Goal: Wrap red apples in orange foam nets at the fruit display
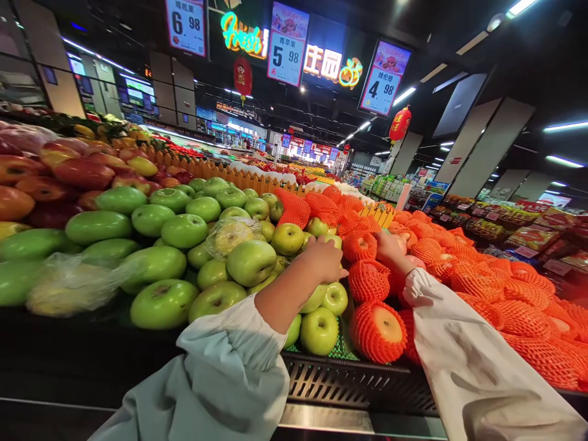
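My left hand (325, 258) rests on the pile of green apples (184, 231), fingers curled over one small green apple (331, 240) near the pile's right edge. My right hand (390, 248) lies among the oranges in orange foam nets (369, 280), fingers closed round one netted orange (416, 262). Both arms wear pale sleeves. How firmly either hand grips is hard to see.
Red apples (82, 173) fill the left back of the stand. A bagged fruit (232, 234) lies on the green pile, another bag (68, 283) at the left. A dark metal rail (344, 383) edges the stand. Price signs (287, 44) hang overhead; more netted oranges (528, 306) spread right.
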`<state>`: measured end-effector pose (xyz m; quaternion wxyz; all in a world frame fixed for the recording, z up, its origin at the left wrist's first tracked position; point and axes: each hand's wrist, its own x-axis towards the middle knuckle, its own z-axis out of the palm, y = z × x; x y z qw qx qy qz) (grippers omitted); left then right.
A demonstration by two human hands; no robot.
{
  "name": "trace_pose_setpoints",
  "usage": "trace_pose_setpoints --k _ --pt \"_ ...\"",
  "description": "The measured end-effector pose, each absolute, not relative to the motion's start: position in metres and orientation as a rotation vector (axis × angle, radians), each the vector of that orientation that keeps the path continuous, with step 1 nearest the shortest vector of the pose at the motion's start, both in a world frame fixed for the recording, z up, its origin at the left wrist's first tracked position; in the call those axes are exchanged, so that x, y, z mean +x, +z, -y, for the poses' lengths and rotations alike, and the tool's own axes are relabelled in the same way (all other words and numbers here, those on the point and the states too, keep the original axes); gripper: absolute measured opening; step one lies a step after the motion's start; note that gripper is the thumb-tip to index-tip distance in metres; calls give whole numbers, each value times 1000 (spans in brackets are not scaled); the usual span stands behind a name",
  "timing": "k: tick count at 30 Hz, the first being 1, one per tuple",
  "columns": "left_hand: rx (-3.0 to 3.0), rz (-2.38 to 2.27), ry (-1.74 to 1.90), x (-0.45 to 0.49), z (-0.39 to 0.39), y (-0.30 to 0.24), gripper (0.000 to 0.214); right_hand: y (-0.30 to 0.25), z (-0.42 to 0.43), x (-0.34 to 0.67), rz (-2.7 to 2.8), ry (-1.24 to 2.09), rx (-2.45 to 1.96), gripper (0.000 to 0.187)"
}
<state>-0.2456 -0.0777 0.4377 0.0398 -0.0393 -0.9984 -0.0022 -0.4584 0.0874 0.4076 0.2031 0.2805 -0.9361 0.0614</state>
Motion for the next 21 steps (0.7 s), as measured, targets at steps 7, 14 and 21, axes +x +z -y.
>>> trace_pose_setpoints --k 7,14,21 --pt "-124 3050 5 -247 78 436 57 412 -106 -466 2500 18 677 35" --pt "-128 3047 6 -248 79 434 56 423 -120 -456 2374 20 736 43" --pt "-1 2773 -88 -248 76 436 55 427 -114 -443 1946 917 767 71"
